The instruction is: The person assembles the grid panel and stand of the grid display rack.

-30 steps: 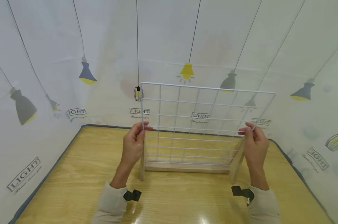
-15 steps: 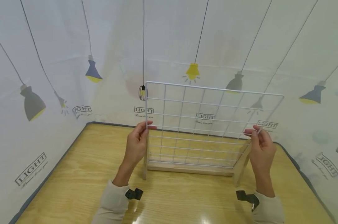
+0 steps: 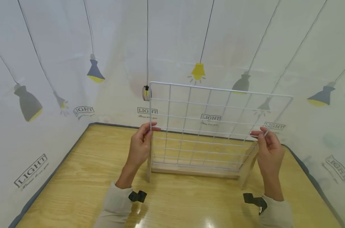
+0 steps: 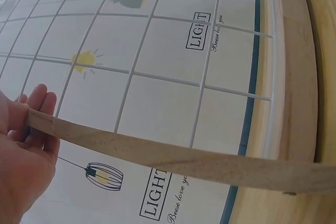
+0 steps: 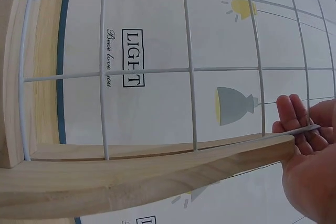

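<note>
A white wire grid panel point(image 3: 218, 89) stands upright in a pale wooden stand point(image 3: 195, 174), its lower edge along the stand's bottom bar. My left hand point(image 3: 139, 144) pinches the panel's left side, thumb in front and fingers behind. In the left wrist view that hand point(image 4: 26, 153) is at the tip of the stand's left upright point(image 4: 152, 151). On the other side my right hand point(image 3: 270, 152) pinches the panel's right wire. The right wrist view has this hand point(image 5: 310, 156) just past the end of the right upright point(image 5: 147, 182), fingertips partly behind the wire.
The stand rests on a wood-grain tabletop point(image 3: 84, 177). A white wall covering point(image 3: 115, 41) printed with lamps and lettering surrounds the table at the back and both sides. Dark straps point(image 3: 138, 196) show at both sleeve cuffs.
The whole head view has shifted, so panel, hands and wall prints sit slightly farther right in the picture. Both hands keep their hold on the panel's sides.
</note>
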### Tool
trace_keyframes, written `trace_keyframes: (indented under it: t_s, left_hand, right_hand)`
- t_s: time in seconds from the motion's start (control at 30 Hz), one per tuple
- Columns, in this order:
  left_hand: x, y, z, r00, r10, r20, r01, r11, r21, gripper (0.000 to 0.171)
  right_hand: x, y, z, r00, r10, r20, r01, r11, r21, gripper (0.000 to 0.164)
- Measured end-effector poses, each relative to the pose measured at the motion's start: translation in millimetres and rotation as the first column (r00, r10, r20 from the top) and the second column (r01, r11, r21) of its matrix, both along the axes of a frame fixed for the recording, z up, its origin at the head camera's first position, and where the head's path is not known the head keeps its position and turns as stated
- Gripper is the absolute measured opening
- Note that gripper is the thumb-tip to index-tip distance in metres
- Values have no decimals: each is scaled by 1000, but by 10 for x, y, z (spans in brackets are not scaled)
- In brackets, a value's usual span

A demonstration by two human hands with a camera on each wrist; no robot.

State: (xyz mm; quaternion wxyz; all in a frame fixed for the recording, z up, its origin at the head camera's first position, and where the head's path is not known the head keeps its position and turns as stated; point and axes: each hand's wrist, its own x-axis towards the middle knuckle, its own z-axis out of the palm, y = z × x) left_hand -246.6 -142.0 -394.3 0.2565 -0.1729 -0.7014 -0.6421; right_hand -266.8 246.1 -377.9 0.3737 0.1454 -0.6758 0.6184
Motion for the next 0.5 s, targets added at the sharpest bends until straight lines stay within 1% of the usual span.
trace_keyframes:
  t_s: [0.07,0.17,0.27,0.37,0.5]
  left_hand:
    - [-5,-2,-1,1000,2,3,-2,1000,-1,30]
    - [-4,-4,-6,1000,-5,5,5,1000,-2,30]
    - [-11,-2,-1,1000,-14,-6,14,1000,0,30]
    - [-17,5,7,1000,-12,-20,12,1000,9,30]
    - [-24,32,12,999,-19,-32,20,1000,20,30]
  right_hand:
    - [-9,8,-6,1000,10,1,-10,1000,1,20]
    - [-15,19,-29,1000,0,6,0,1000,10,20]
    - [-35,38,-46,1000,2,-21,-2,1000,25,20]
    - [-54,59,-44,999,27,-42,-25,999,40,21]
    - [-36,108,-21,999,36,-27,-34,997,62,22]
